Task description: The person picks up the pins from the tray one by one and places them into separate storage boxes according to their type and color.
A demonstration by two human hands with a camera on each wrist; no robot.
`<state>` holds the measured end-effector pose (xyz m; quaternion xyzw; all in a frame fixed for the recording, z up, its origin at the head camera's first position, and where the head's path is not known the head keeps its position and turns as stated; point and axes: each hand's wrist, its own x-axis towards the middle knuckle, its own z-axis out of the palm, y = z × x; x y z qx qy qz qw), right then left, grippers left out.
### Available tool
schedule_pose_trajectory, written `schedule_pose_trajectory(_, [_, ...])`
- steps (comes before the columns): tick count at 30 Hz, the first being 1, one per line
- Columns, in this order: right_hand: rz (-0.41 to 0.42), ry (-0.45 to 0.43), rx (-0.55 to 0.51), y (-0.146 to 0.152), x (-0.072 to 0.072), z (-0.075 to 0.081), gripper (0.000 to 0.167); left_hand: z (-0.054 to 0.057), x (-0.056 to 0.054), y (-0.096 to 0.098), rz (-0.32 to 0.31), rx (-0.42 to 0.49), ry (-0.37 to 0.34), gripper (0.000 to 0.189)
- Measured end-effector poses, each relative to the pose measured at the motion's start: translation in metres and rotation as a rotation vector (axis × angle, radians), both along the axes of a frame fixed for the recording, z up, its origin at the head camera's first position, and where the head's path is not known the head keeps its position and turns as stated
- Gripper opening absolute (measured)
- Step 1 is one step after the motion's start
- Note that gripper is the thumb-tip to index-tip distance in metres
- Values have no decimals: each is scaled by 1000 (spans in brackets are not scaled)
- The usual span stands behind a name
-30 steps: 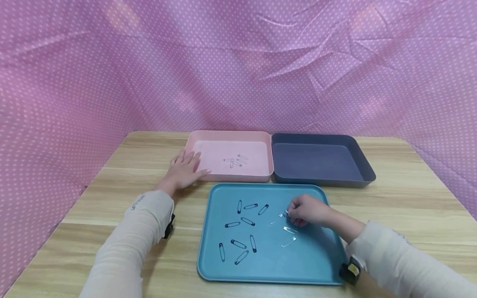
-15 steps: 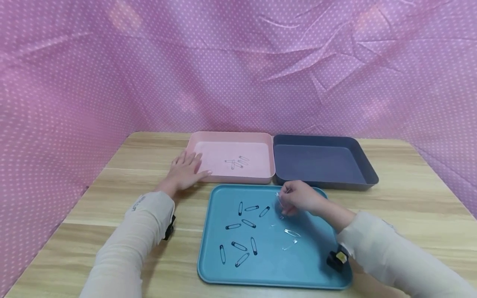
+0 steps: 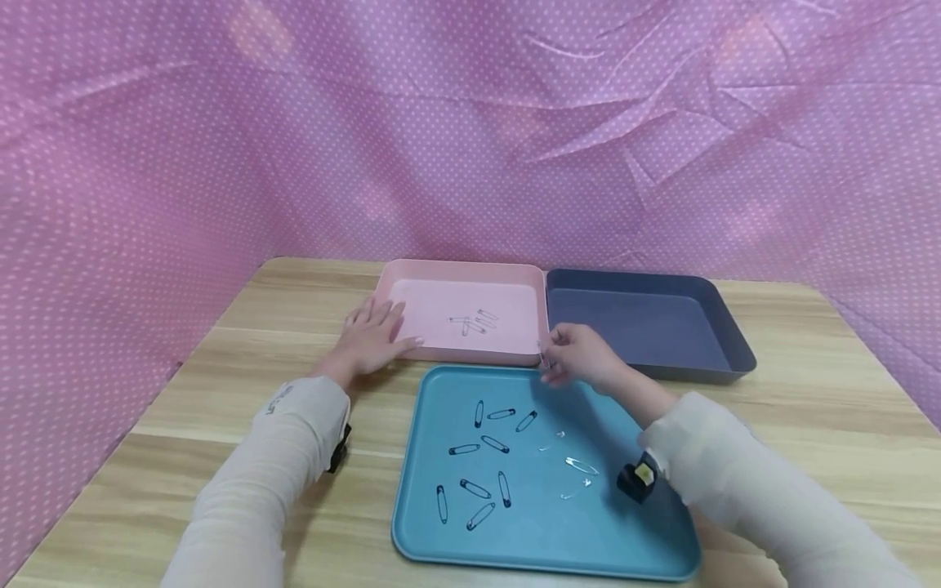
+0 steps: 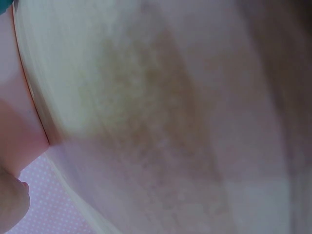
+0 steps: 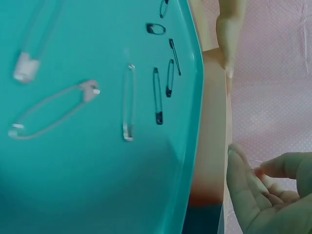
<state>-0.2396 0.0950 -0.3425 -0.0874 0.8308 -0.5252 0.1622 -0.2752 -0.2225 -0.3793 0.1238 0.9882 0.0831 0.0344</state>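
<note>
In the head view my right hand (image 3: 584,357) pinches a silver safety pin (image 3: 542,356) between thumb and fingertips, above the back rim of the blue tray (image 3: 544,563) and close to the pink tray's near right corner. My left hand (image 3: 372,337) rests with spread fingers against the left front corner of the pink tray (image 3: 470,357). Several silver safety pins lie in a small heap inside that tray. On the blue tray, several black safety pins (image 3: 495,444) lie scattered at the left, and 3 silver ones, including one silver pin (image 3: 581,466), at the right.
A dark grey tray (image 3: 632,314) stands right beside the pink one, behind the blue tray. All three sit on a wooden table (image 3: 353,498). A pink dotted cloth (image 3: 470,131) hangs behind and at the sides.
My right hand has picked up a silver safety pin from the blue tray and carried it back and left toward the pink tray. The left hand stays at the pink tray's corner.
</note>
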Motion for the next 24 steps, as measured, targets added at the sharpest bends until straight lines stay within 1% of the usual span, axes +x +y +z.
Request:
schedule_pose_trajectory(7, [-62,33,9,-12,-16,4,17,-1,-1,-1,1,-12,2,80])
schedule_pose_trajectory(13, [-90,48,5,-21,-30,4,16,-1,-1,-1,-1,-15,6,80])
schedule_pose_trajectory(19, [-112,32,33,-32,-43,4,18,2,0,0,0,-6,2,78])
schedule_pose_trajectory(21, [-123,24,21,-36,-47,3,17,1,0,0,-1,-4,-2,78])
schedule_pose_trajectory(24, [-130,34,-9,-43,-53,0,15,0,-1,0,1,-1,-4,78])
